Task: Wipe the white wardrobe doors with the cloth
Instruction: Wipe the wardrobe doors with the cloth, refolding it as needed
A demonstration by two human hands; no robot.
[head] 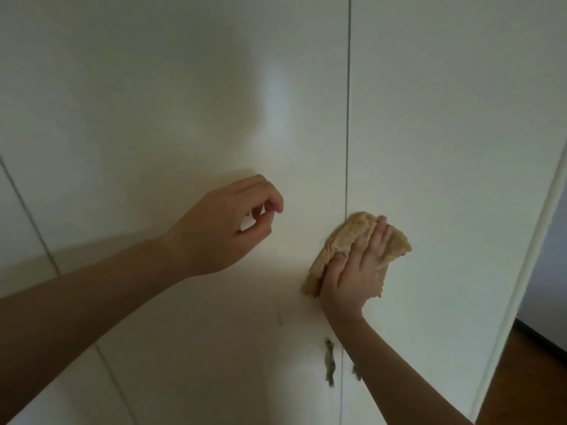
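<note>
Head view is showing the left hand [227, 228] hovering at centre-left of the frame, its fingers curling loosely around nothing, just short of the left wardrobe door [184, 102]. Right of centre, the right hand [352, 271] is lying flat, fingers straight and together, pressing the crumpled tan cloth [352, 231] against the right wardrobe door [445, 148], touching the seam [346, 118]. Dark handles [329, 366] are hanging below. Wooden floor [527, 378] is showing at lower right.
</note>
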